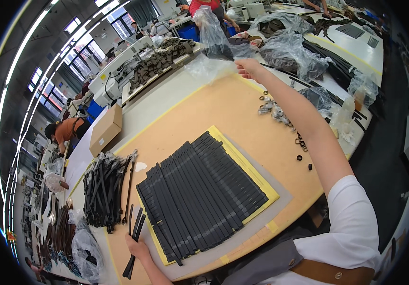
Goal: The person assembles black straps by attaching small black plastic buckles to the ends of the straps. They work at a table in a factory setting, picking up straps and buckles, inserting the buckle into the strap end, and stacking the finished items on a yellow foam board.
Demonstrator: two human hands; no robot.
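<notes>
My left hand (139, 248) is closed round a few narrow black straps (136, 232) beside the near left corner of the board. Stretched out to the far side of the table, my right hand (250, 70) has its fingers curled. It is next to a clear plastic bag (210, 31) with something dark at its bottom; what the fingers grip is hidden. In front of me many flat black straps (199, 190) lie side by side on a yellow board (261, 185). A heap of black straps with wrapped ends (104, 190) lies left of the board.
Rings and small buckles (301, 142) lie near the table's right edge. A cardboard box (106, 130) stands at the left. Behind are a tray of dark pieces (161, 61) and plastic-wrapped bundles (285, 52). A person in red (204, 5) is across the table.
</notes>
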